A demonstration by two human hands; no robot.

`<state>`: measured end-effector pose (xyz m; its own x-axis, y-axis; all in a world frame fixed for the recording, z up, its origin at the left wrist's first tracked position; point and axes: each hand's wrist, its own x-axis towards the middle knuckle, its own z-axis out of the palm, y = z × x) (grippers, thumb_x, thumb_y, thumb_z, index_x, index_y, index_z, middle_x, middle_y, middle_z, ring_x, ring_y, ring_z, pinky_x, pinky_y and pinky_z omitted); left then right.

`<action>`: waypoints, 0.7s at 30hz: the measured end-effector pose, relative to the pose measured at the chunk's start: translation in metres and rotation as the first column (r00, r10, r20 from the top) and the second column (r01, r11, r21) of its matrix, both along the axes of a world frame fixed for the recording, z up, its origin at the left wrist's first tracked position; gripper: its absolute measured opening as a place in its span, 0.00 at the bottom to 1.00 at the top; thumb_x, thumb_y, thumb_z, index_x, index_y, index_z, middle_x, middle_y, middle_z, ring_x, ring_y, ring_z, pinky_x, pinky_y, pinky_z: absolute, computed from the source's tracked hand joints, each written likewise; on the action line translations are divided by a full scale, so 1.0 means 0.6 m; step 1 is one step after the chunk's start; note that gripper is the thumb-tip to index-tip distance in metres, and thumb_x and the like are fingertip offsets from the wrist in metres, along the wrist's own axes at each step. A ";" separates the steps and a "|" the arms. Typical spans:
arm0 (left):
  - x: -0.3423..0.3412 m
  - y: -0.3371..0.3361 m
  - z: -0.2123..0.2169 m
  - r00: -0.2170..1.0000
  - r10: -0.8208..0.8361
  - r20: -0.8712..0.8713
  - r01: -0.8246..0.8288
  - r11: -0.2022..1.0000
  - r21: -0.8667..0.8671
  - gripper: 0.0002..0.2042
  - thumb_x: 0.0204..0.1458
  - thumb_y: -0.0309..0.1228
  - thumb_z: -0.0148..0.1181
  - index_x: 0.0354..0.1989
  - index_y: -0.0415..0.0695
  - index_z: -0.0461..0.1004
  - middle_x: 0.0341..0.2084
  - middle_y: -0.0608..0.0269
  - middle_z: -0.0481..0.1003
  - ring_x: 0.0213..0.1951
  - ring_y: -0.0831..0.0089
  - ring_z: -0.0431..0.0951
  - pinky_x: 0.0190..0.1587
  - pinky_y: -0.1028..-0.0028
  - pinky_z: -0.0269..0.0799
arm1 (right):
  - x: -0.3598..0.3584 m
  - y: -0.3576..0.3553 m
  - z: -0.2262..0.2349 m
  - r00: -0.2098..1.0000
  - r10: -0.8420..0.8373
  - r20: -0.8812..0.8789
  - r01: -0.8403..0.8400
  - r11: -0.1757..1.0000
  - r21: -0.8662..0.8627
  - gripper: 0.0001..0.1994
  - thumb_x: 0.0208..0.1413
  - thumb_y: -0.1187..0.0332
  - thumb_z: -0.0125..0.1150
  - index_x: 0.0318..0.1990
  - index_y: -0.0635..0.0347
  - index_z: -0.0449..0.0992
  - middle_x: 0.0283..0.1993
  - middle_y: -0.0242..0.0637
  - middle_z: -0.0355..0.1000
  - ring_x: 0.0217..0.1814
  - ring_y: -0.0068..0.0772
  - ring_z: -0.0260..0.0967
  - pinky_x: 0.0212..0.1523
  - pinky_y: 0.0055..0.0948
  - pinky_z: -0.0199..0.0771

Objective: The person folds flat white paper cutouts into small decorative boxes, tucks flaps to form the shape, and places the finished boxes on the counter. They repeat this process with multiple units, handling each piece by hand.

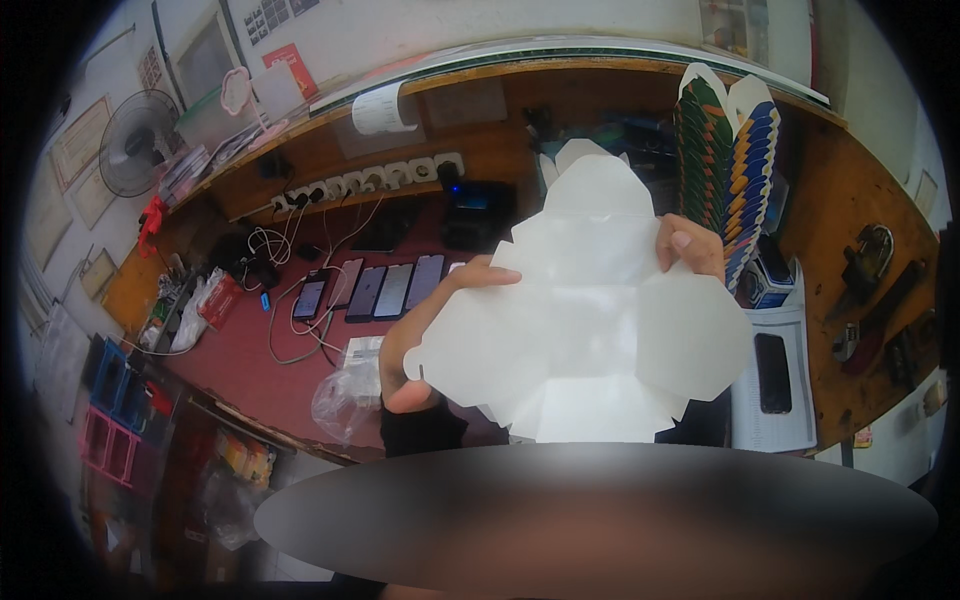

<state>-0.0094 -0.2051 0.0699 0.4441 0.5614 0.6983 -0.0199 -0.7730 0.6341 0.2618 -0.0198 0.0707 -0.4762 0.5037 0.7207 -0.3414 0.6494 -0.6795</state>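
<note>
A white flat cardboard box blank, creased and with flaps all round, is held up in front of me over the desk's edge. My left hand grips its left side, the thumb lying on the white face and the other fingers mostly hidden behind. On the upper right edge, my right hand is closed round the card, with fingers curled over it. The blank hides the desk behind it. Just beyond my right hand stand a row of green patterned box blanks and a row of blue and yellow ones.
Several phones lie on the red desk top at left, among loose cables. A long socket strip runs behind them. At right are a phone on a white tray and tools. A fan stands far left.
</note>
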 end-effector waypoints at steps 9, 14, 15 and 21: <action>0.008 0.012 -0.003 0.991 0.128 -0.046 -0.130 0.990 -0.049 0.45 0.44 0.49 0.75 0.67 0.41 0.61 0.57 0.53 0.65 0.60 0.60 0.68 0.58 0.66 0.67 | -0.003 0.043 -0.011 0.982 0.096 0.161 -0.067 0.982 -0.179 0.28 0.70 0.47 0.42 0.20 0.54 0.65 0.18 0.27 0.57 0.21 0.16 0.54 0.25 0.23 0.49; 0.000 0.022 0.005 0.893 0.370 -0.257 -0.351 0.929 0.118 0.22 0.44 0.14 0.63 0.50 0.45 0.79 0.47 0.54 0.73 0.48 0.64 0.77 0.45 0.72 0.70 | -0.027 0.031 -0.026 0.978 0.191 0.083 -0.165 0.953 -0.253 0.27 0.70 0.50 0.43 0.19 0.54 0.62 0.17 0.26 0.55 0.21 0.16 0.51 0.24 0.25 0.45; 0.002 0.026 0.003 0.894 0.391 -0.219 -0.368 0.919 0.137 0.19 0.42 0.14 0.62 0.45 0.44 0.80 0.46 0.54 0.74 0.47 0.62 0.77 0.46 0.71 0.71 | -0.033 0.025 -0.028 0.990 0.139 0.022 -0.131 0.966 -0.221 0.26 0.70 0.51 0.43 0.19 0.54 0.61 0.17 0.26 0.55 0.21 0.15 0.51 0.23 0.25 0.44; 0.032 0.052 -0.026 0.820 0.567 0.079 -0.568 0.790 0.231 0.12 0.41 0.12 0.61 0.33 0.41 0.78 0.42 0.54 0.75 0.43 0.64 0.78 0.43 0.72 0.72 | -0.050 -0.030 -0.022 0.971 -0.018 -0.238 0.014 1.000 -0.020 0.25 0.70 0.55 0.47 0.18 0.56 0.60 0.17 0.26 0.56 0.19 0.15 0.48 0.22 0.27 0.43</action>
